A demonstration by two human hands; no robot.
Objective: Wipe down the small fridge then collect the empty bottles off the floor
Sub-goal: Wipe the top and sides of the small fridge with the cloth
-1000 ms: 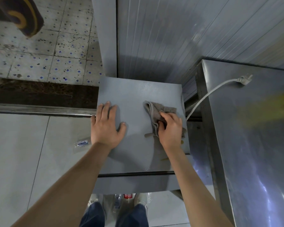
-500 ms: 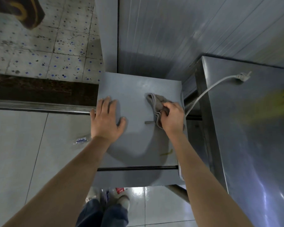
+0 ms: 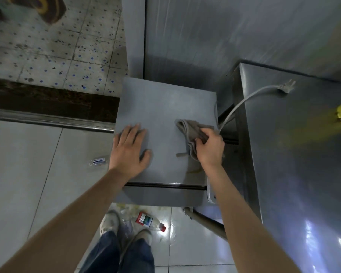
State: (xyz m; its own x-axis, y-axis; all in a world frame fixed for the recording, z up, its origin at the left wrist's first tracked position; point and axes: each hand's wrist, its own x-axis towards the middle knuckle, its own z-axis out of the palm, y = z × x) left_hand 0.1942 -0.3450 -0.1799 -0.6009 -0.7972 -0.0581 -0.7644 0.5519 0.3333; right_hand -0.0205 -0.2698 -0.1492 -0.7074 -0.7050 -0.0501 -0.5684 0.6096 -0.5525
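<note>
A person stands over a small grey fridge (image 3: 161, 107), left hand (image 3: 129, 152) pressed flat and relaxed on its top near the left edge, right hand (image 3: 210, 147) clutching a bunched grey cloth (image 3: 187, 133) near the right edge. The cloth's folds run front to back. On the floor by the person's shoes, a clear bottle (image 3: 151, 221) with a red cap lies on its side, cap pointing right; its red, white and green label is unreadable. Another clear bottle (image 3: 97, 160) with a blue-and-white label lies left of the fridge, lengthwise left to right. A white power plug (image 3: 285, 86) rests on the steel tabletop (image 3: 303, 174).
</note>
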